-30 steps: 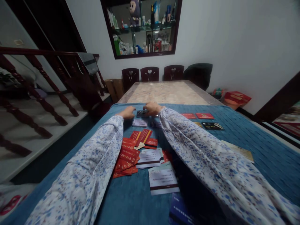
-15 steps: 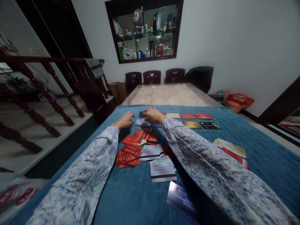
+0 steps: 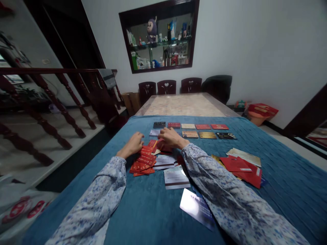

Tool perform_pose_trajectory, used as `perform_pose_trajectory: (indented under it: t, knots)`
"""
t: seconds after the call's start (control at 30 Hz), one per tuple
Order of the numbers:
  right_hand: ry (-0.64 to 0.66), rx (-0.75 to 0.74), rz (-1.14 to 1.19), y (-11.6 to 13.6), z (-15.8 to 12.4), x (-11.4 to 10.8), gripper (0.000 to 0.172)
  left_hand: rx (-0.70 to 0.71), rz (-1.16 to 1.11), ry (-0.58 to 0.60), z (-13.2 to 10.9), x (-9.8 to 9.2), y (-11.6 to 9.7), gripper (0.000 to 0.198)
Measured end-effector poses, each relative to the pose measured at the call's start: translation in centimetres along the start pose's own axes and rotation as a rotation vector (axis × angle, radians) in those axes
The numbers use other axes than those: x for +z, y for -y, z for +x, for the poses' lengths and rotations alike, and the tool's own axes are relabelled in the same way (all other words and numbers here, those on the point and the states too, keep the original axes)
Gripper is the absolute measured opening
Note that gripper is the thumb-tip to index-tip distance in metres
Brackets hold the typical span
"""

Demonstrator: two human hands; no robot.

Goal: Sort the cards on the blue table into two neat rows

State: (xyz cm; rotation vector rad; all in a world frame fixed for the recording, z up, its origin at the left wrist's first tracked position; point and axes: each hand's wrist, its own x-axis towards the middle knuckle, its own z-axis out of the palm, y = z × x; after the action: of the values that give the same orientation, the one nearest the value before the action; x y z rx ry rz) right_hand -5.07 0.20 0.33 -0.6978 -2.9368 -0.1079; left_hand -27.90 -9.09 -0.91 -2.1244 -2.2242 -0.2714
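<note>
My right hand [image 3: 170,136] pinches a red card [image 3: 160,144], which looks tilted up from the loose pile; its far part is hidden by the fingers. Just left of it, my left hand [image 3: 133,144] is open with bent fingers, at the upper edge of the fanned red cards [image 3: 143,163], and nothing shows in it. White cards with dark stripes [image 3: 176,178] lie below the right hand. Closer to me rests a shiny purple card [image 3: 196,208], beside my right sleeve. Beyond my hands, two rows of cards include a black card [image 3: 159,125] and a gold card [image 3: 207,135].
A blue cloth [image 3: 138,211] covers the near part of the table. Red envelopes [image 3: 240,166] and other flat pieces lie at the right. Chairs [image 3: 166,87] stand behind the bare tabletop [image 3: 181,103]. A wooden railing [image 3: 63,88] runs along the left.
Both hands have come nearer to me, from the card rows to the red cards. My right hand has taken a red card. The view has tilted up slightly, and the far rows show more fully.
</note>
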Motion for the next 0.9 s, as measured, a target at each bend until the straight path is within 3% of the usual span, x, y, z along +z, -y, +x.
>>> perform_pose_trajectory:
  t: [0.2,0.43,0.67,0.9]
  knots:
    - [-0.029,-0.001,0.026,1.4,-0.6,0.5,0.033,-0.133,0.164,0.017,-3.1,-0.7,-3.0,0.035]
    - [-0.011,-0.055,0.026,2.5,-1.1,1.1,0.029,-0.153,0.28,0.027,-4.9,-1.2,-6.7,0.052]
    - [0.035,-0.067,0.07,2.5,-1.1,2.2,0.026,-0.119,0.248,0.074,-5.1,-0.3,-7.4,0.06]
    - [0.028,-0.045,0.137,2.5,-1.2,1.9,0.024,-0.113,0.157,0.126,-5.0,0.1,-7.8,0.053]
